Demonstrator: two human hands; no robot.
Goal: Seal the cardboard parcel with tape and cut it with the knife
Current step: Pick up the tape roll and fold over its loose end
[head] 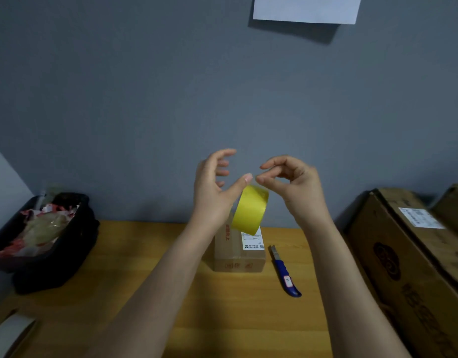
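Both hands up over the small brown cardboard parcel (239, 254) on the wooden table (222, 319): left hand (213, 192) holds the yellow tape roll (251, 209) by thumb, right hand (290, 184) pinching near its rim, probably the free end. Roll looks light, rigid, film slippery; grip the core. Blue-handled utility knife (284, 273) beside the parcel.

Hands: two, the left hand (212, 187) and the right hand (295, 184), both raised above the tabletop (171, 280).
Tape rolls: one, a yellow tape roll (251, 210), held up between the hands.
Small parcels: one cardboard parcel (238, 254), bearing one white shipping label (252, 241).
Knives: one utility knife (284, 272) with a blue handle.
Large cardboard boxes: two visible at the right edge, a near box (403, 254) and a far box (452, 205).
Black bins: one black bin (42, 241), contents too jumbled to count.
Paper sheets on wall: one white sheet (306, 9).
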